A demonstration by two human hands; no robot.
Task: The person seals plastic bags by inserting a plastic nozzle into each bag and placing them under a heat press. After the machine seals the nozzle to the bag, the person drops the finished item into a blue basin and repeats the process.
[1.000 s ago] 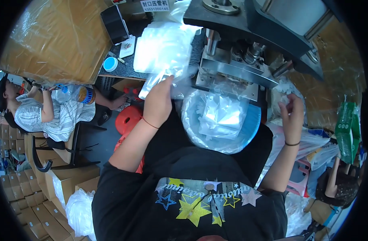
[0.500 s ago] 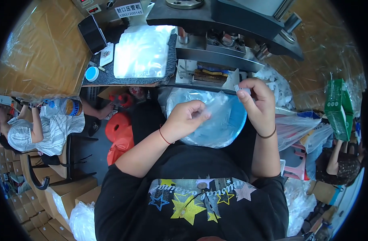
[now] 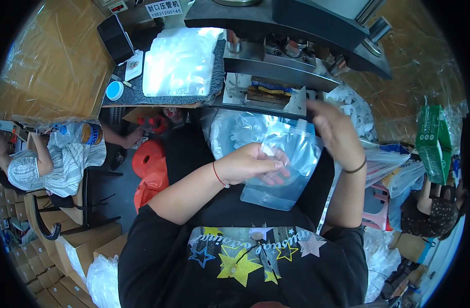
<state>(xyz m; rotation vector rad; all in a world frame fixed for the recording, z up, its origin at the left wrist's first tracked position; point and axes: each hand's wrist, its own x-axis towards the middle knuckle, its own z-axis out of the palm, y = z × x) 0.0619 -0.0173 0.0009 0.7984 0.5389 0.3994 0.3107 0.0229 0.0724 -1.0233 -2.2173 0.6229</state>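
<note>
My left hand [image 3: 255,165] grips a clear plastic pouch [image 3: 278,195] by its side, thumb on top and the fingers showing through the film. The pouch hangs over my lap, with a small pale spout at its upper corner. My right hand [image 3: 338,134] is beside that spout, just right of the press's front edge. Motion smears its fingers, so I cannot tell whether anything is in them. Behind the pouch sits a bag-lined basin [image 3: 220,134], partly hidden by it. Above both hands stands the metal press [image 3: 276,69], a wooden block in its lower opening.
Flat clear pouches [image 3: 178,69] lie stacked on the bench, near a phone [image 3: 115,39] and a blue-lidded jar [image 3: 115,91]. White pieces [image 3: 355,110] are heaped right of the press. A red stool [image 3: 149,160] stands left of my legs. Other people sit at both sides.
The pouch has come down and toward me, spreading out flatter over my lap in my left hand. My right hand's pinch on the small white piece no longer shows; that hand is now blurred.
</note>
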